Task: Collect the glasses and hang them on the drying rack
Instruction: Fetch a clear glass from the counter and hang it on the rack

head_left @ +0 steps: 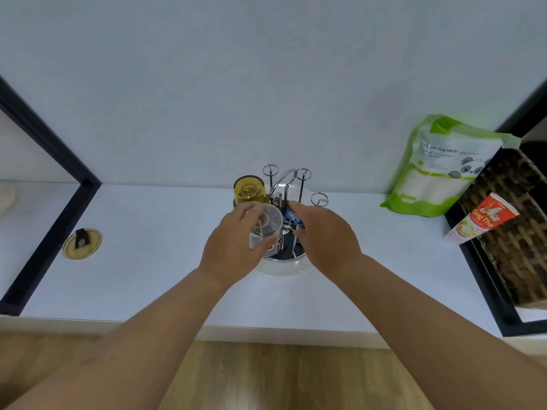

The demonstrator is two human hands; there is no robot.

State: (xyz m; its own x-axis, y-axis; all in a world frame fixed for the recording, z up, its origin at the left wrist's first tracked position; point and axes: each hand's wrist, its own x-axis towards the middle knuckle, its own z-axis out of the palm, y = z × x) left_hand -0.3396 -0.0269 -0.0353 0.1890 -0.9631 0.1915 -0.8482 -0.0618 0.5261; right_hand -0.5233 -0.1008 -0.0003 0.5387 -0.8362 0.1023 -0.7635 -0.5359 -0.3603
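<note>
A round drying rack [284,269] with a white base and upright chrome pegs with ring tops stands at the middle of the white counter. An amber glass [248,189] hangs upside down on a peg at the rack's back left. My left hand [231,250] grips a clear glass [265,227], bottom up, over a peg at the rack's front left. My right hand [324,241] hovers over the right side of the rack with fingers spread, pointing toward the centre handle, and holds nothing.
A green and white pouch [438,170] leans on the wall at the right. Beside it are a woven basket [509,226] and a red tube [481,218]. A round yellow lid [82,243] lies at the left. Black frame bars border both sides.
</note>
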